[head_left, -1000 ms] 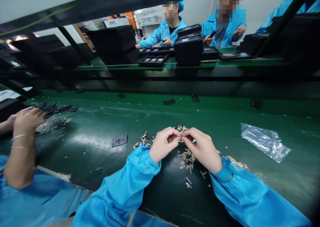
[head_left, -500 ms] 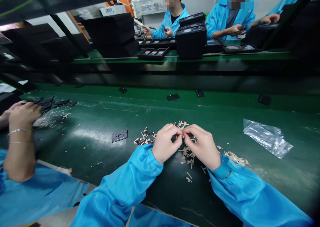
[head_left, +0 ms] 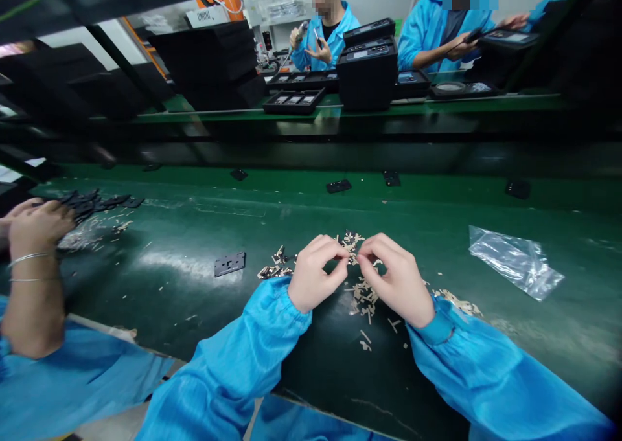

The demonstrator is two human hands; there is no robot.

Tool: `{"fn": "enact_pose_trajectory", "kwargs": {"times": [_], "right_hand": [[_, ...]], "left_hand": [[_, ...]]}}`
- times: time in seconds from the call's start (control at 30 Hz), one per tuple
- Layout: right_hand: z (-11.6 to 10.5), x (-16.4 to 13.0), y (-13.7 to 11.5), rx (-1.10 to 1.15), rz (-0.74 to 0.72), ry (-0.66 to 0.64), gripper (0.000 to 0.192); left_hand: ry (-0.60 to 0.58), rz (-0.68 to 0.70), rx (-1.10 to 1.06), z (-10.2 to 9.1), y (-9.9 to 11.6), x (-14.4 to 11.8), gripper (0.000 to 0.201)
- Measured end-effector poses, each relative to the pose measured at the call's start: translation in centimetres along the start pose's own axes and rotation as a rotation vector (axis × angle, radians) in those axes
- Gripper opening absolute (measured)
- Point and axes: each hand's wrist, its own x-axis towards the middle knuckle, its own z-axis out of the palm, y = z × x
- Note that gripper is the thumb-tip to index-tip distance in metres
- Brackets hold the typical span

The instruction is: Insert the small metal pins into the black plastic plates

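Nearby, clear plastic bag [head_left: 515, 260], contents unclear, hands [head_left: 318, 274] pinching scraps [head_left: 362, 293]

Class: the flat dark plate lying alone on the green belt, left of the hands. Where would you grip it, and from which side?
Probably pinch the dark plate across its short width, coming from above. It lies flat on the belt with clear space around it, so both long edges are free.

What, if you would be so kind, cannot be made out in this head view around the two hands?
- What the left hand and right hand pinch between them: hidden by their fingertips, too small.
- The scattered beige scraps: too small to identify.
- The co-worker's dark parts at the left edge: partly covered by that person's hand.
- Contents of the plastic bag: lost in glare.
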Motion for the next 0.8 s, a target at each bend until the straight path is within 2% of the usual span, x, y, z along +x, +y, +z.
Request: {"fn": "enact_pose_trajectory", "kwargs": {"times": [0.43,0.8], "right_hand": [[0.13,0.07,0.2,0.099,-0.05,-0.003,0.013],[0.14,0.22,0.43,0.165,0.026,-0.013,0.014]], "left_hand": [[0.012,0.039,0.021,0.35,0.17,0.03,0.01],[-0.005,0.018,-0.006,0.27,0.09,-0.07,0.011]]}}
